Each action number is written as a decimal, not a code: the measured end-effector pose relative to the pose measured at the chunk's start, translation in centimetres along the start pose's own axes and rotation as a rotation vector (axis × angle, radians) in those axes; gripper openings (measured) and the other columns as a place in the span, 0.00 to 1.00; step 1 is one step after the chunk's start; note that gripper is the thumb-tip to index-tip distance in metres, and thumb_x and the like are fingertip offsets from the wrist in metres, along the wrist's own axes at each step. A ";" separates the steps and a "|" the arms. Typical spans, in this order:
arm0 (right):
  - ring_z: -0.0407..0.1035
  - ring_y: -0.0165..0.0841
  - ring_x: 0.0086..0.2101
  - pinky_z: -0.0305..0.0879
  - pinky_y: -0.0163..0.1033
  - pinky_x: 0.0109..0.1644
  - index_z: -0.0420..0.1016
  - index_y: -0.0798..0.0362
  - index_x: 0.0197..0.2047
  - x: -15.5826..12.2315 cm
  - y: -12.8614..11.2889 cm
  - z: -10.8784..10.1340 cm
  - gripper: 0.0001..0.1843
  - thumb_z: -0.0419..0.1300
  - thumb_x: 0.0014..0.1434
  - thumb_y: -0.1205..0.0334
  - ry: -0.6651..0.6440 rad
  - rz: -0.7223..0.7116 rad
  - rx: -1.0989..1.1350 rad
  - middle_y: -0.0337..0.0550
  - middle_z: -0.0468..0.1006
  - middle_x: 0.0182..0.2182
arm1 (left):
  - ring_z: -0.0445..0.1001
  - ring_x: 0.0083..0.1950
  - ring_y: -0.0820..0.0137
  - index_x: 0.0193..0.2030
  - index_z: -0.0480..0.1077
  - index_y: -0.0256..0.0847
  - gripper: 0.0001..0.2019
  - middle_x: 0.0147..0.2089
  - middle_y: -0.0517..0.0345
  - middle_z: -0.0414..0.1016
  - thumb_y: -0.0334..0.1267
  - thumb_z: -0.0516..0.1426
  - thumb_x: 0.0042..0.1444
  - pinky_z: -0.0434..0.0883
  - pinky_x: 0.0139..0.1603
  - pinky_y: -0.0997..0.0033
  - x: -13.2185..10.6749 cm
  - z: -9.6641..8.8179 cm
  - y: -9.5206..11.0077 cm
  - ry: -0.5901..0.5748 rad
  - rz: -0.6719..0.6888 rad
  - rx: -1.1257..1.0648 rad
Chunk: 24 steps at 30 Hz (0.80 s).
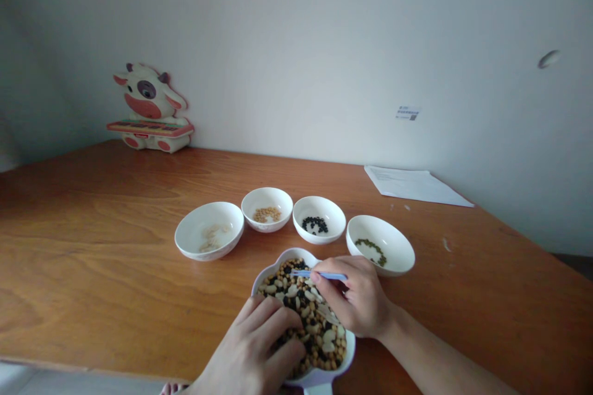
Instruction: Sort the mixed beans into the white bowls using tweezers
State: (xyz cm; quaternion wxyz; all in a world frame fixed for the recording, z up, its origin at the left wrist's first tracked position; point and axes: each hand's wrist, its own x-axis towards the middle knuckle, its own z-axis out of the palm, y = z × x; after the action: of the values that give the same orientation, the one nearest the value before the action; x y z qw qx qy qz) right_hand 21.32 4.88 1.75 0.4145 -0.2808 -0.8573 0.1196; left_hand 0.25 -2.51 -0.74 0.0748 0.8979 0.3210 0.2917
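**Fine Pinch Over Mixed Beans and Seeds** (pixel 319 336)

In the head camera's view, the right hand (pixel 359 296) grips blue tweezers (pixel 330 275), tips above the far part of a white, handled tray (pixel 350 352) near the front of a wooden table (pixel 115 271). The left hand (pixel 252 342) rests, fingers bent, over the tray's near left side; whether it holds anything cannot be told. Four white bowls (pixel 391 244) curve beyond. Smooth, round pieces look apt to slip, so a light, even squeeze, tips centred on a single piece, should serve best.
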 end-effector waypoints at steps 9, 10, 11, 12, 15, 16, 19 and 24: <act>0.70 0.30 0.21 0.63 0.35 0.27 0.74 0.53 0.33 -0.1 -0.1 0.0 0.08 0.56 0.63 0.67 0.055 -0.048 -0.022 0.39 0.76 0.21 | 0.69 0.43 0.63 0.38 0.70 0.40 0.19 0.46 0.54 0.75 0.52 0.50 0.70 0.69 0.45 0.62 0.0 -0.1 -0.1 0.000 0.005 0.022; 0.70 0.30 0.21 0.63 0.35 0.27 0.74 0.53 0.32 -0.1 -0.1 0.0 0.08 0.55 0.63 0.67 0.057 -0.052 -0.024 0.38 0.75 0.21 | 0.69 0.43 0.63 0.38 0.71 0.40 0.18 0.46 0.54 0.75 0.51 0.49 0.70 0.69 0.46 0.62 0.0 -0.2 -0.1 -0.001 0.003 0.023; 0.69 0.30 0.21 0.62 0.35 0.26 0.73 0.53 0.32 -0.1 -0.1 0.0 0.08 0.55 0.63 0.67 0.059 -0.057 -0.027 0.38 0.75 0.20 | 0.70 0.43 0.63 0.38 0.71 0.40 0.18 0.46 0.54 0.75 0.51 0.49 0.70 0.69 0.45 0.63 0.0 -0.2 -0.1 -0.003 0.004 0.025; 0.68 0.29 0.20 0.62 0.35 0.26 0.73 0.53 0.32 -0.1 -0.1 0.0 0.08 0.55 0.63 0.67 0.060 -0.060 -0.033 0.37 0.74 0.20 | 0.70 0.43 0.64 0.38 0.71 0.40 0.18 0.46 0.54 0.75 0.51 0.50 0.70 0.69 0.45 0.63 0.1 -0.2 0.0 -0.008 0.005 0.028; 0.67 0.29 0.20 0.61 0.35 0.26 0.72 0.52 0.31 -0.2 0.0 0.0 0.09 0.55 0.63 0.67 0.069 -0.070 -0.046 0.37 0.73 0.19 | 0.70 0.43 0.64 0.37 0.71 0.40 0.15 0.45 0.55 0.75 0.49 0.54 0.68 0.69 0.45 0.64 0.2 -0.2 0.0 -0.002 0.003 0.043; 0.67 0.29 0.20 0.61 0.35 0.26 0.72 0.52 0.31 -0.2 0.0 0.0 0.09 0.55 0.63 0.67 0.072 -0.072 -0.047 0.37 0.73 0.19 | 0.70 0.43 0.64 0.37 0.71 0.40 0.14 0.45 0.55 0.75 0.48 0.56 0.67 0.70 0.45 0.64 0.2 -0.1 -0.1 0.008 0.005 0.045; 0.67 0.29 0.20 0.60 0.35 0.26 0.72 0.53 0.32 -0.2 0.0 0.0 0.08 0.55 0.62 0.68 0.078 -0.073 -0.041 0.38 0.73 0.20 | 0.70 0.42 0.65 0.36 0.70 0.40 0.14 0.44 0.55 0.75 0.48 0.57 0.67 0.70 0.44 0.65 0.2 0.1 -0.1 0.034 0.013 0.043; 0.68 0.30 0.20 0.61 0.35 0.26 0.72 0.53 0.31 0.0 -0.1 0.0 0.09 0.55 0.62 0.68 0.075 -0.068 -0.033 0.38 0.74 0.20 | 0.70 0.43 0.64 0.37 0.70 0.40 0.13 0.45 0.55 0.75 0.48 0.58 0.66 0.69 0.45 0.64 0.1 0.0 0.0 0.001 0.000 0.039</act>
State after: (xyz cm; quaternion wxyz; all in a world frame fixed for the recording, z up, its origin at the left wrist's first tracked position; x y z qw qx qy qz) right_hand 21.32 4.74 1.80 0.4456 -0.2628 -0.8520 0.0805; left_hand 0.29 -2.48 -0.70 0.0573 0.8990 0.3266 0.2861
